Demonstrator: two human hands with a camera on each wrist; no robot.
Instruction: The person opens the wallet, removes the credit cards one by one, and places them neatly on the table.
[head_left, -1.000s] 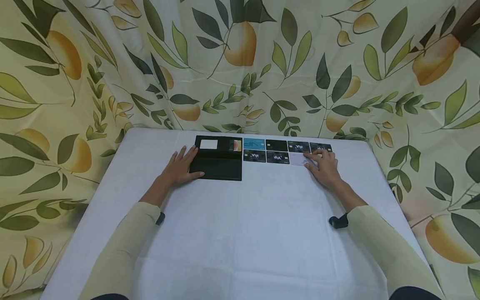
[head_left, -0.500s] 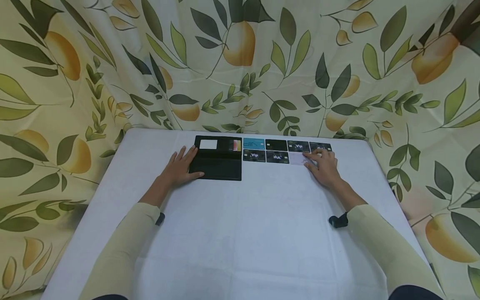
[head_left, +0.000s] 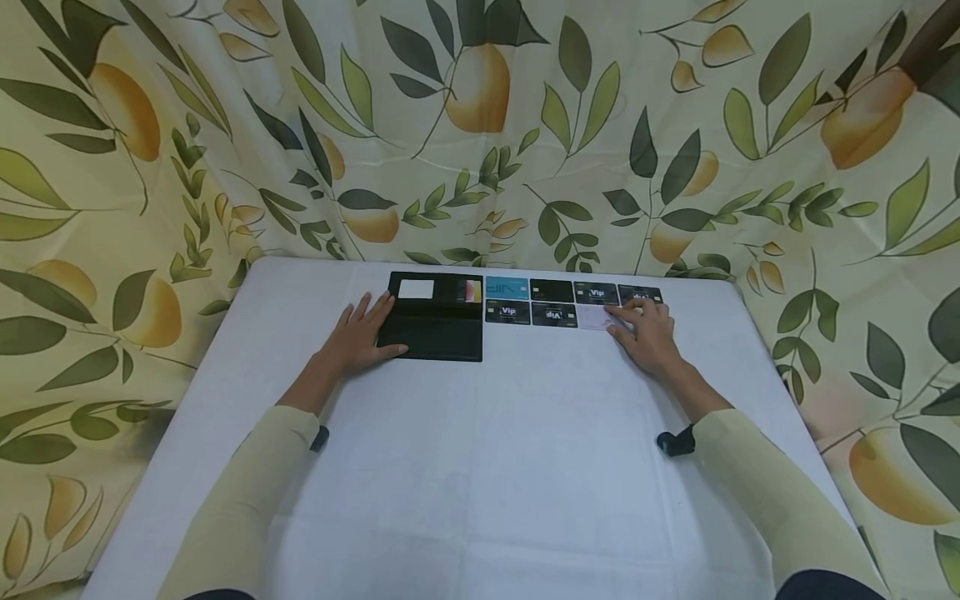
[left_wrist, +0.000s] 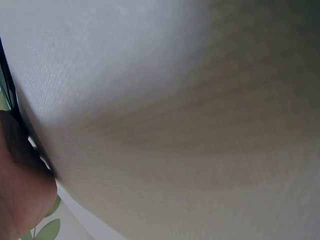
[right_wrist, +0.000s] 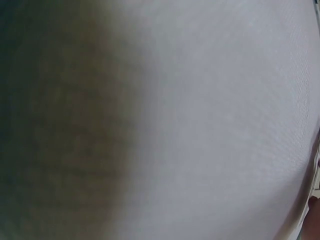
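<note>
A person's left arm (head_left: pixel 273 446) and right arm (head_left: pixel 750 454), in pale long sleeves (head_left: pixel 225 521), reach forward and slightly inward. The left hand (head_left: pixel 356 337) lies palm down, fingers spread, thumb pointing inward; the right hand (head_left: pixel 649 333) is palm down, fingers gently bent.

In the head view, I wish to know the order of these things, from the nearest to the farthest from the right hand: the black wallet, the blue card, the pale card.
1. Pale card: lower row, at the fingers of the right hand.
2. Blue card: left end of the upper row.
3. Black wallet: open, left of the cards.
</note>
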